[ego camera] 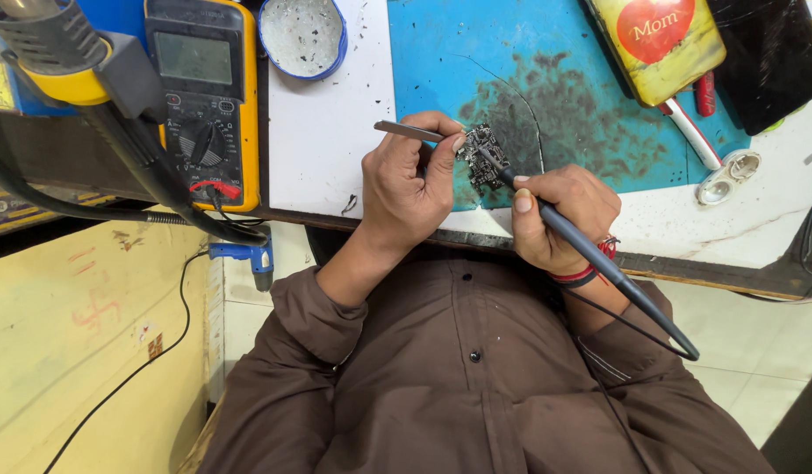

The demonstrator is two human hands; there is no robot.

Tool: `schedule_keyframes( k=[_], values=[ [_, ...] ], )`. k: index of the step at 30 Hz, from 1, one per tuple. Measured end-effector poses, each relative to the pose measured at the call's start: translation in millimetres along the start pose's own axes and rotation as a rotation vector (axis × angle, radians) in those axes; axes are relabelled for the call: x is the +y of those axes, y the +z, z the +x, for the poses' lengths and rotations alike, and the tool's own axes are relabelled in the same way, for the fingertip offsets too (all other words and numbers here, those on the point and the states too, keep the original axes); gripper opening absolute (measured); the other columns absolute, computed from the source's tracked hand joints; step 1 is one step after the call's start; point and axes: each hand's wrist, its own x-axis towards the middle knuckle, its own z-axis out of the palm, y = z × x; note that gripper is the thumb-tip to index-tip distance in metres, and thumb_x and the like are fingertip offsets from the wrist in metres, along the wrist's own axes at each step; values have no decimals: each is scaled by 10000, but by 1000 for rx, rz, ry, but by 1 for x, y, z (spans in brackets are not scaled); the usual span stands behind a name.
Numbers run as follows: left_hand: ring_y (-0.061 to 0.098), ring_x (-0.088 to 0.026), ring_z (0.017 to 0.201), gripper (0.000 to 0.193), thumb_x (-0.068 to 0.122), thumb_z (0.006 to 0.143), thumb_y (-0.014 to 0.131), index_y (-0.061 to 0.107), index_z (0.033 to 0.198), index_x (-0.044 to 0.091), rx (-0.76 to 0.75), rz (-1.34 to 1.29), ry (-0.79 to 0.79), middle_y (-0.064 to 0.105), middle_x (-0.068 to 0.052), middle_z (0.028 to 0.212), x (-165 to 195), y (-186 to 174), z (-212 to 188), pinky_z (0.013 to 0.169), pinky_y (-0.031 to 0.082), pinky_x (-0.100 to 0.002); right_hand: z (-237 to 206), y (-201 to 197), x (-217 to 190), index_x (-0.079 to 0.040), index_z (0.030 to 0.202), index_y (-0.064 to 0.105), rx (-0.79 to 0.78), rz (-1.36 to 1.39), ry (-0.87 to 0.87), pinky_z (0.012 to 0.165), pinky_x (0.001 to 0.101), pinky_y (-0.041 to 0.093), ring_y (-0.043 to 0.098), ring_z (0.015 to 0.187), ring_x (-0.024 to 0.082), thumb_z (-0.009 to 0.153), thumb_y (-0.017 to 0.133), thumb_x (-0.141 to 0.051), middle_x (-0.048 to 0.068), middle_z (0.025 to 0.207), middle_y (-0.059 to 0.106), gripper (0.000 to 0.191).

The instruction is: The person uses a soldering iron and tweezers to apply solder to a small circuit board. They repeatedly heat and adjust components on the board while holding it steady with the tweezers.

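Cluttered counter [327, 167], scorched blue mat [546, 105]: left hand [406, 189] grips tweezers [410, 132] pinning the small circuit board [482, 156] at the mat's near edge, right hand [560, 215] grasps soldering iron [590, 254], tip on board; steady wrists, brief light contact advisable.

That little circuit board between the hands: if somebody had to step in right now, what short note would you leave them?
Left hand: grips metal tweezers, tips at the small circuit board.
Right hand: holds a soldering iron like a pen, tip touching the board.
The board sits on the blue work mat, at its stained, near edge. A yellow multimeter and a round tin lie to the left.
Done: board pinned, iron on it.
Left: joint quality cannot be judged from here; the tools are not yet set down.
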Motion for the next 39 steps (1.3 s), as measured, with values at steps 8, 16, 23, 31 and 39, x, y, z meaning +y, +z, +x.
schedule_keyframes(
  k=[8, 16, 23, 31, 39],
  values=[
    [602, -64, 612, 72, 71, 1047, 691, 649, 1077, 21, -6, -11, -22, 720, -30, 948, 1, 0, 0, 557, 463, -239, -1, 0, -1, -24, 977, 624, 4, -4, 9, 602, 333, 498, 648, 681, 261, 990, 685, -47, 120, 866, 716, 66],
    [615, -72, 626, 75, 71, 1046, 694, 646, 1078, 23, 1, -18, -16, 722, -34, 974, 0, 0, 1, 571, 473, -242, 0, 0, 0, -22, 973, 632, 6, -21, 11, 600, 338, 494, 642, 674, 264, 980, 680, -42, 117, 854, 712, 53],
    [629, -84, 631, 82, 77, 1042, 698, 646, 1075, 22, -6, -9, 0, 728, -37, 979, -1, 0, 2, 575, 483, -246, 0, 0, -1, -23, 987, 637, 8, -17, 27, 616, 336, 502, 647, 692, 263, 987, 676, -43, 117, 862, 709, 44],
    [656, -107, 665, 78, 85, 1045, 693, 648, 1055, 21, -19, 13, 21, 734, -53, 997, 0, -1, 0, 608, 514, -259, 0, -2, -2, -24, 980, 632, -5, -12, 20, 616, 336, 502, 649, 693, 263, 991, 675, -43, 122, 886, 726, 48],
    [670, -102, 680, 74, 82, 1047, 688, 646, 1039, 21, -20, -15, 25, 731, -52, 1009, -1, 0, 1, 605, 527, -252, 0, -1, -3, -24, 982, 629, -4, -7, 32, 613, 332, 503, 651, 694, 261, 999, 681, -58, 116, 883, 721, 64]
  ],
)
